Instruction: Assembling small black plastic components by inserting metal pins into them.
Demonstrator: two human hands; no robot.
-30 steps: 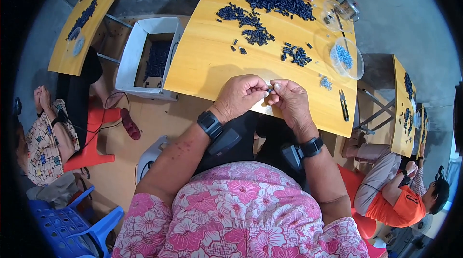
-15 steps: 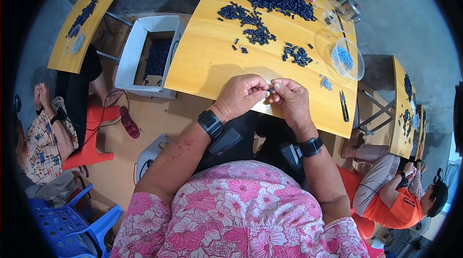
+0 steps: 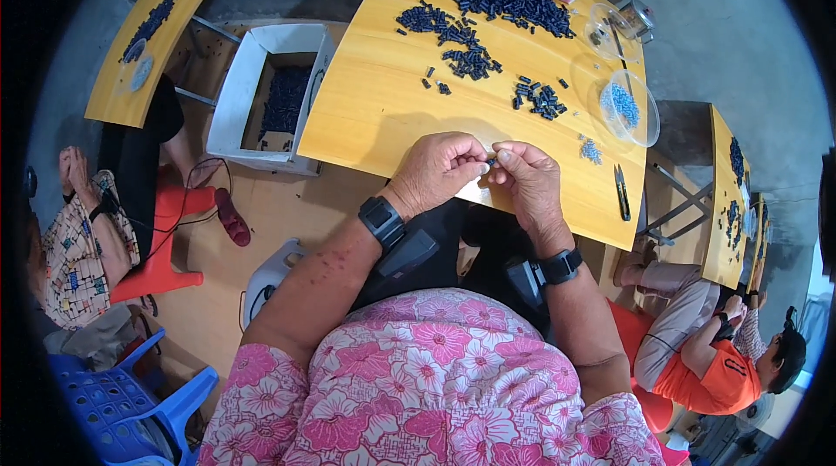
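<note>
For a piece this small, light pressure from the very tips of thumb and forefinger would likely serve best, with one side bracing while the other makes the fine adjustments; hard squeezing could tilt it or make it spring away. Holding it low over the bench (image 3: 374, 109), inside the near edge, seems wise, since a dropped bit would then land on the wood. Turning the fingertips slightly apart would give a clearer look at it. The left grip (image 3: 435, 172) and the right grip (image 3: 529, 185) both appear to be pinching the same small dark piece (image 3: 490, 162), thumb to forefinger, though the fingers cover most of it and its exact angle cannot be told. The piece lies at about 3 o'clock from the left grip and 10 o'clock from the right. Taking it as the clock's centre, a small cluster of short black cylinders (image 3: 540, 100) sits at 1 o'clock, the clear bowl (image 3: 648, 122) of blue bits (image 3: 624, 104) at 2, loose grey-blue bits (image 3: 590, 151) at 3, and black snips (image 3: 622, 193) between 3 and 4.
</note>
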